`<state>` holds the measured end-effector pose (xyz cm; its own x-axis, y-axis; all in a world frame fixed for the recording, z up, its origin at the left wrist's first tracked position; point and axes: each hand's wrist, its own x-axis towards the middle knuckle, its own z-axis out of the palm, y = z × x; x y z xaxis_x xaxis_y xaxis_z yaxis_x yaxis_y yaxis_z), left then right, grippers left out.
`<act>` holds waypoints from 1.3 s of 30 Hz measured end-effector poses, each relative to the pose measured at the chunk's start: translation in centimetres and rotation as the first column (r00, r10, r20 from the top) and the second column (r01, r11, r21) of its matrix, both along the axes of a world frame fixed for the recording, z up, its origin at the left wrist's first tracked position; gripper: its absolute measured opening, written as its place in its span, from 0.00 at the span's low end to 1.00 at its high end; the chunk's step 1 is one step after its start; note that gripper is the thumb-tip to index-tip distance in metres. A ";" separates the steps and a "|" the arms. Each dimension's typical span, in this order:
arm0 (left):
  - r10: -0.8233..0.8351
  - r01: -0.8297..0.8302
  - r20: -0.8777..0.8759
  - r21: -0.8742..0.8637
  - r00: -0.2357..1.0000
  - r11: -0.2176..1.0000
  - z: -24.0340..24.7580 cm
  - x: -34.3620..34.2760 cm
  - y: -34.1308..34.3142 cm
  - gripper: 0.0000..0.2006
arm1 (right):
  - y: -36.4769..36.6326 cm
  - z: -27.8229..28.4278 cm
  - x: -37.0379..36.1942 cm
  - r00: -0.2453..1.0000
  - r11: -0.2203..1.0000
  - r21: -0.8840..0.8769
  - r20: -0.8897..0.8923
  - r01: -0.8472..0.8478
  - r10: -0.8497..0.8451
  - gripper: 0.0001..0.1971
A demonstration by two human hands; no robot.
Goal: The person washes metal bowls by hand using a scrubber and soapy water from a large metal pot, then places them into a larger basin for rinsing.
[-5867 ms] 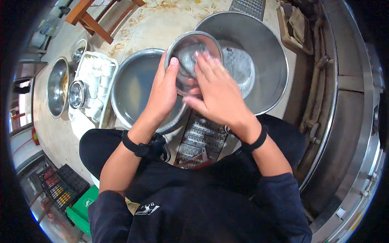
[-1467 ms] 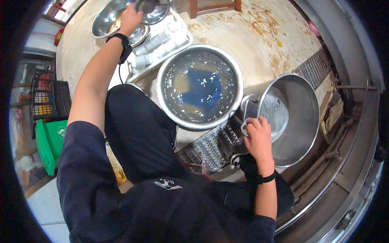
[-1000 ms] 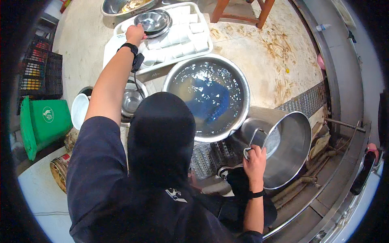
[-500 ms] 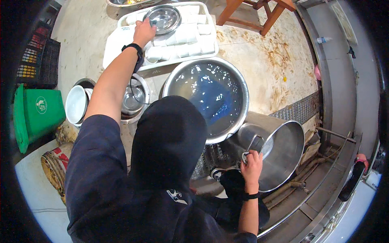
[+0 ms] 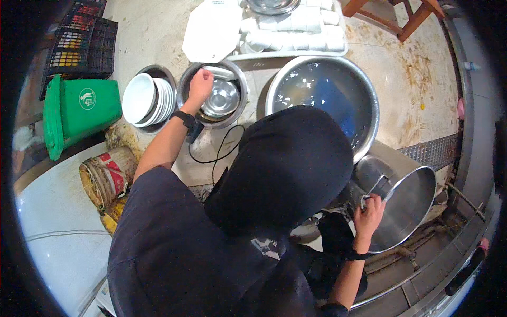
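Observation:
My left hand (image 5: 200,85) is over the left rim of a steel basin (image 5: 243,84), its fingers curled; whatever they hold, if anything, is hidden. Inside that basin lie a shiny steel bowl (image 5: 222,99) and a white dish (image 5: 221,73), whose end is close to my fingertips. On the right, my right hand (image 5: 368,216) is closed at the metal handle (image 5: 379,185) of a large steel stockpot (image 5: 409,211), which lies tilted with its mouth to the right. A wide basin of cloudy water (image 5: 373,100) with a blue patch stands just beyond the pot.
A white tray (image 5: 296,53) carries rows of white cups (image 5: 288,41) and a steel bowl (image 5: 272,5). Stacked white bowls (image 5: 140,99), a green bin (image 5: 87,108), a dirty bucket (image 5: 113,174) and black crates (image 5: 82,45) are at left. A wooden stool (image 5: 406,18) stands far right.
My left hand has let go of the steel bowl on the tray and come back toward me to the steel basin. The view has swung left; my right hand stays at the pot.

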<state>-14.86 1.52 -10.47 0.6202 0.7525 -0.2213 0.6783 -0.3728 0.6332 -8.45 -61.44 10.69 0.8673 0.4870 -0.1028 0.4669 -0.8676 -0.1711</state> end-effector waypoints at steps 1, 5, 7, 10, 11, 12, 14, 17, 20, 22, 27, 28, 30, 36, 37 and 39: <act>-0.064 0.064 -0.042 0.006 0.997 0.998 -1.3 -2.1 1.2 0.14 | 0.4 0.0 0.0 1.000 1.000 0.019 -0.023 -0.001 0.001 0.14; -0.089 0.149 -0.302 0.182 0.949 0.972 -3.1 -3.5 0.3 0.23 | -0.1 -0.3 0.1 1.000 1.000 0.017 0.012 -0.015 0.015 0.14; -0.109 0.188 -0.387 0.173 0.915 0.967 -3.6 -2.9 0.7 0.25 | 0.1 -0.3 0.3 1.000 1.000 0.027 0.002 -0.016 0.016 0.14; -0.202 0.357 -0.613 0.141 0.764 0.924 -1.9 -1.5 0.3 0.24 | 0.1 -0.3 0.1 1.000 1.000 0.026 -0.009 0.005 -0.004 0.15; -0.205 0.376 -0.629 0.150 0.750 0.915 -2.2 -1.4 0.4 0.25 | 0.1 -0.3 0.1 1.000 1.000 0.016 -0.012 0.023 -0.023 0.15; -0.211 0.381 -0.627 0.148 0.750 0.913 -1.8 -1.1 0.1 0.25 | -0.1 -0.4 0.0 1.000 0.999 0.014 -0.011 0.029 -0.028 0.15; -0.164 0.322 -0.565 0.192 0.809 0.927 -1.1 -0.5 -0.8 0.27 | -0.3 -0.4 0.1 1.000 1.000 0.024 0.018 0.002 -0.002 0.15; -0.028 0.124 -0.279 0.331 0.960 0.936 -2.0 -0.7 -0.2 0.30 | 0.3 -0.1 0.1 1.000 1.000 -0.008 -0.005 0.015 -0.015 0.15; 0.016 0.023 -0.113 0.336 0.993 0.942 -2.2 -0.1 -1.2 0.31 | 0.2 -0.3 0.1 1.000 1.000 -0.002 0.025 0.000 0.001 0.14; 0.012 0.015 -0.079 0.334 0.997 0.943 -1.8 0.1 -1.5 0.31 | 0.1 -0.3 0.1 1.000 1.000 0.002 0.024 0.002 -0.002 0.14; -0.131 0.164 -0.112 0.368 0.985 0.915 -0.6 -0.7 -1.3 0.32 | 0.3 -0.2 0.2 1.000 1.000 0.010 0.007 -0.001 0.001 0.14; -0.133 0.167 -0.115 0.367 0.984 0.915 -0.3 -0.8 -1.3 0.32 | 0.4 -0.1 0.2 1.000 1.000 0.006 0.008 0.004 -0.004 0.14; -0.168 0.221 -0.248 0.201 0.954 0.954 0.4 -0.9 -1.2 0.32 | 0.4 -0.1 0.2 1.000 1.000 0.003 0.008 0.009 -0.009 0.14; 0.014 0.078 -0.393 0.218 0.919 0.973 -1.9 -3.7 0.5 0.29 | 0.2 -0.3 0.3 1.000 1.000 0.020 0.024 -0.004 0.004 0.14; -0.044 0.155 -0.489 0.190 0.871 0.969 -2.5 -4.4 1.4 0.28 | 0.4 -0.2 0.4 1.000 1.000 0.020 0.012 -0.001 0.000 0.14; -0.096 0.219 -0.544 0.165 0.834 0.962 -2.4 -4.9 1.4 0.22 | 0.5 -0.1 0.4 1.000 1.000 0.015 -0.001 0.004 -0.004 0.15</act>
